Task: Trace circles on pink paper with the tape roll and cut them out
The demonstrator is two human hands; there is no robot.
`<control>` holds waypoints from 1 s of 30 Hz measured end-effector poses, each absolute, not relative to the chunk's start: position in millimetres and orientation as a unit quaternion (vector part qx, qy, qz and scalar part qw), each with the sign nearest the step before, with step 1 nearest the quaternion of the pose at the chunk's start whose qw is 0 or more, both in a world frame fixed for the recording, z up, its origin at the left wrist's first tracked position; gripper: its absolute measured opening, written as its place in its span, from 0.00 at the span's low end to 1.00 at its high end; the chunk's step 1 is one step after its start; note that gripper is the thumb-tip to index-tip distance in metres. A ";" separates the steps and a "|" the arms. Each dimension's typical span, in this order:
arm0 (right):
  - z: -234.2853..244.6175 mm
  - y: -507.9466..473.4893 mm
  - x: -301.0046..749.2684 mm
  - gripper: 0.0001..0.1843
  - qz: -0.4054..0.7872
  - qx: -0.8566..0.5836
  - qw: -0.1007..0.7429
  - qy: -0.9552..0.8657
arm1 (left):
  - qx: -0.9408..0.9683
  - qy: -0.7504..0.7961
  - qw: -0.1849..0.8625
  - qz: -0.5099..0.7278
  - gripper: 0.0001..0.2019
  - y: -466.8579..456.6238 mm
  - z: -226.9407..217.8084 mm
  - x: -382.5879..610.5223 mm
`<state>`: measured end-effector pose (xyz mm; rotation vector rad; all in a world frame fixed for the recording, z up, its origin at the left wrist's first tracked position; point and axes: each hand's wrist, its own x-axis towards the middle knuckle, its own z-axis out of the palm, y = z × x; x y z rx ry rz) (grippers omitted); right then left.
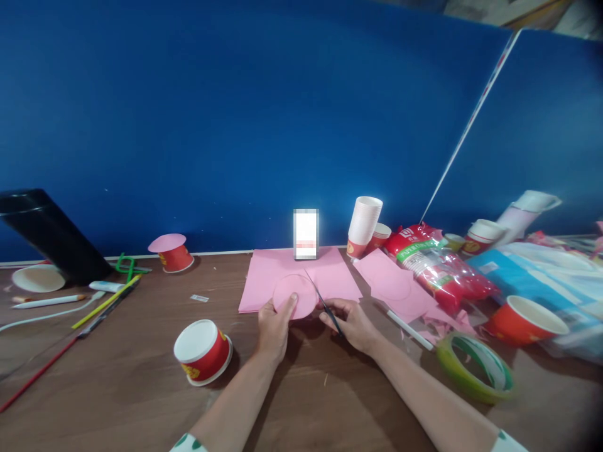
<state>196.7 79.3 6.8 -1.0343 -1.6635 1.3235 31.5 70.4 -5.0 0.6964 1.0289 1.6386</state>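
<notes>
My left hand [277, 323] pinches a round pink paper disc [296, 295], thumb on top near its lower edge. In my right hand [351, 323] is a pair of dark scissors [330, 312], blades pointing up and left along the disc's right edge. Whether the blades touch the paper I cannot tell. Behind the disc lies a stack of pink paper sheets [264, 270]. Left of my left hand stands a red and white paper cup [205, 355], upside down or lidded, I cannot tell which.
At the back left a red cup carries a pink disc [168, 243]. A black bottle [56, 238] leans by pens. To the right lie cut pink paper [400, 289], a white stick [409, 329], a red plastic bag [438, 263], a tape roll [475, 367] and a red bowl [527, 320].
</notes>
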 end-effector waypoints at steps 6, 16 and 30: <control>8.3 79.1 195.9 0.20 0.517 -0.403 0.379 -0.653 | 0.285 0.427 0.523 0.680 0.24 70.8 -6.5 31.9; 4.7 80.4 198.7 0.19 0.527 -0.397 0.374 -0.652 | 0.306 0.433 0.517 0.673 0.24 71.9 -11.3 30.5; 2.1 82.3 198.9 0.18 0.521 -0.395 0.380 -0.654 | 0.304 0.428 0.518 0.675 0.22 71.8 -9.0 31.1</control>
